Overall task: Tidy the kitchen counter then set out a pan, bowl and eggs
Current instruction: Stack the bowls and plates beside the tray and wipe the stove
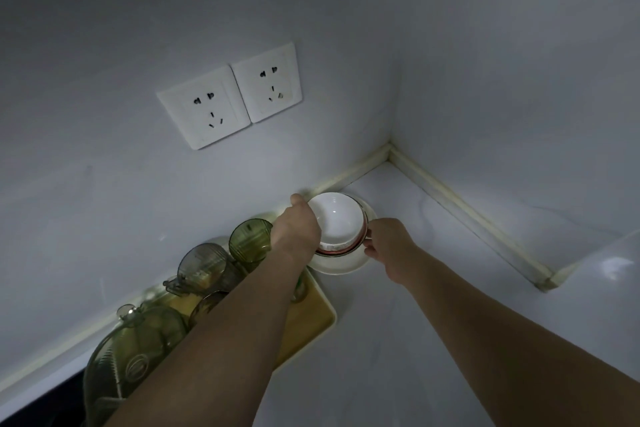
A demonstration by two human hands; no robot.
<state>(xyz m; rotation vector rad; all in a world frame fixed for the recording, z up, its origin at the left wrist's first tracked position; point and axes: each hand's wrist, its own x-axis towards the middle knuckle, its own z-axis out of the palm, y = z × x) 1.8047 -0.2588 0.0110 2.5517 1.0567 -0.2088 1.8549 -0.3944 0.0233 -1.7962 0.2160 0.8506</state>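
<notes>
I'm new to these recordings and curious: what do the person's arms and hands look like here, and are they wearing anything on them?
Both arms are bare right up to the bottom edge of the picture: no sleeves show. The left hand and right hand wear no gloves, and no watch, bracelet or ring shows on the wrists or on what can be seen of the hands. No markings show in the dim light.

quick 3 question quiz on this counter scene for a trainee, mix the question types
1. True or false: both hands hold the white bowl.
2. What lies under the bowl? A) a plate B) a pan C) a towel
3. Fill in: the green glasses stand on a ____ at the left.

Key:
1. True: left hand and right hand grip its sides.
2. A, the plate.
3. Tray.
</notes>
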